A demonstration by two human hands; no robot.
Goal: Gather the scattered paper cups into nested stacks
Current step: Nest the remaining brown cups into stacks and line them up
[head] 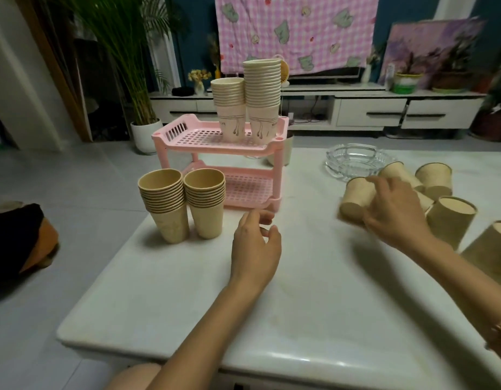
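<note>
The left hand (255,243) hovered empty and loosely curled over the table (187,291), while at two o'clock the right hand (395,212) gripped a tipped cup (354,199) among the loose cups (450,218), probably bound for the stacks (163,204) at ten o'clock.

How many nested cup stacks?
4. Short stack and tall stack on the pink rack, top shelf; left stack and right stack on the table. Loose cups may hide more.

"LIFE" on white cup stack (230,116)
</note>
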